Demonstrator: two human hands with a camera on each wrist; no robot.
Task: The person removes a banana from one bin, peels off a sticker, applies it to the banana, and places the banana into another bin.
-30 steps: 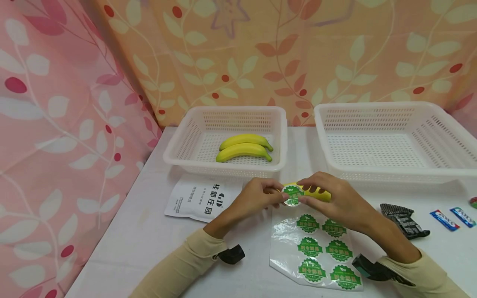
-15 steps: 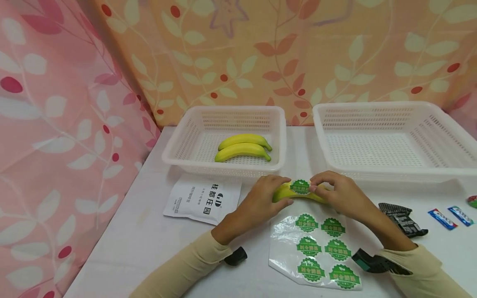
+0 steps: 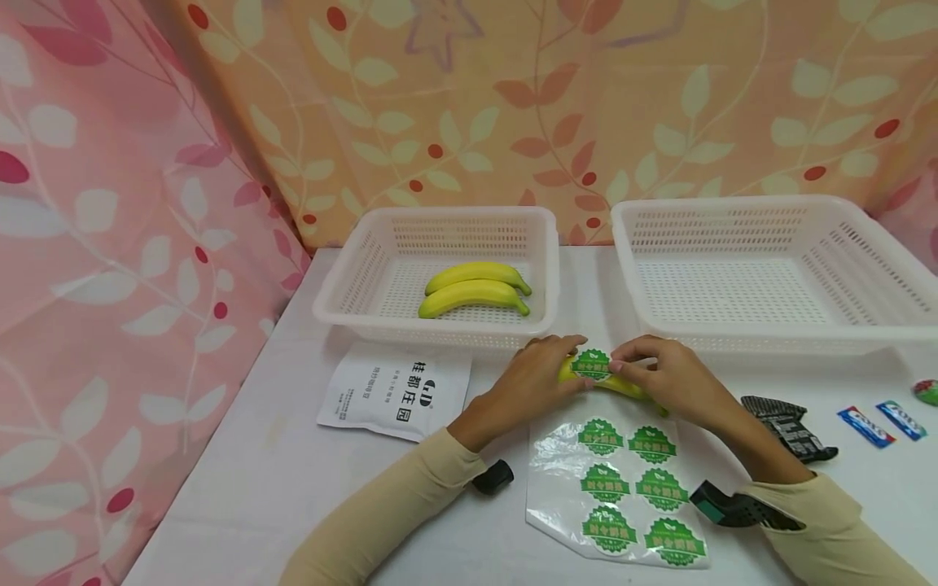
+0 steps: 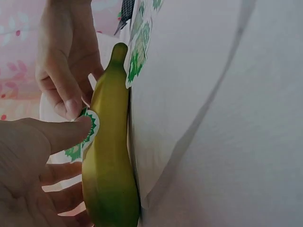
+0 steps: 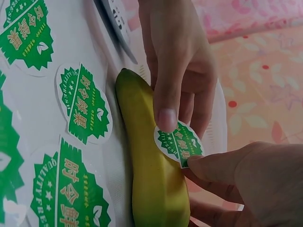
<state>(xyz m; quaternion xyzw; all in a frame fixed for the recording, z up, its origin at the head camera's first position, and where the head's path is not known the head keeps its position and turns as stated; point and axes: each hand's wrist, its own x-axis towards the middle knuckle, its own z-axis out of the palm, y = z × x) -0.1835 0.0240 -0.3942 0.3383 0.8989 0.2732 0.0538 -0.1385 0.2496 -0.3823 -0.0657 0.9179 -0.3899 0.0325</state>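
A yellow banana (image 3: 626, 387) with green ends lies on the white table under both hands. On its upper side sits a round green-and-white sticker (image 3: 590, 365), partly lifted in the right wrist view. My left hand (image 3: 538, 378) is around the banana's left part, its thumb (image 4: 71, 135) on the sticker's edge and its fingers behind the fruit. With thumb and index finger my right hand (image 3: 677, 382) pinches the sticker's opposite edge. Just in front lies a clear sheet (image 3: 553, 496) bearing several matching stickers. How much of the sticker adheres is hidden.
Behind stands a white basket (image 3: 440, 213) with two bananas (image 3: 475, 297); a larger white basket (image 3: 733, 334) is to its right. A white pouch (image 3: 396, 391) lies left. At right are a black packet (image 3: 791, 427) and two small blue-red packets (image 3: 866, 426).
The sticker, earlier held up between both hands, has come down onto the banana. My left hand has moved right along the fruit, thumb onto the sticker. The banana's right end has swung nearer.
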